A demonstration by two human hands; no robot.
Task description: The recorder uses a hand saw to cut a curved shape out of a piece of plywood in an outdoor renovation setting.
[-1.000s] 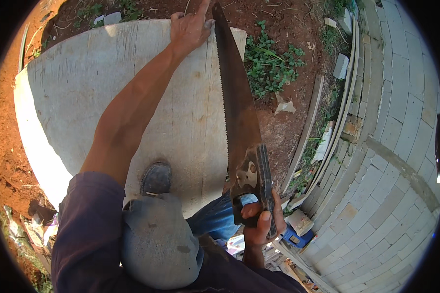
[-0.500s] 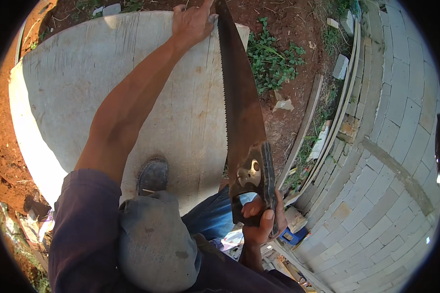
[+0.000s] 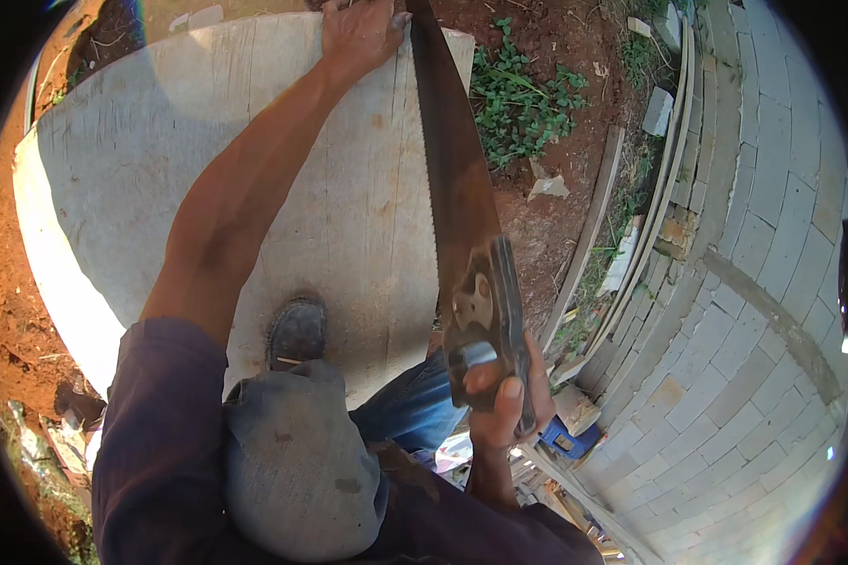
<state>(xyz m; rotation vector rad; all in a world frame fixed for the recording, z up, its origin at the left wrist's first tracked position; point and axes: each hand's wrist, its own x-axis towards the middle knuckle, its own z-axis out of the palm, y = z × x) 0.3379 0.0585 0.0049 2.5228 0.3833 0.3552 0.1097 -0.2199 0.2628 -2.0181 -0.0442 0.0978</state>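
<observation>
My right hand is wrapped round the dark handle of a handsaw. Its long brown blade points away from me, toothed edge to the left, along the right edge of a pale wooden board. At the board's far edge, my left hand is closed over the rim, its thumb close beside the blade. Part of those fingers and the saw's tip are cut off by the top of the view. A dark shoe stands on the board, near my bent knee.
Red soil with green weeds borders the board on the right. Beyond lie a wooden strip, long pale poles and a grey block wall. A blue object sits behind my right hand.
The saw and my right hand have moved forward, away from me, along the board's edge. My left hand stays at the far rim, and the view has shifted slightly.
</observation>
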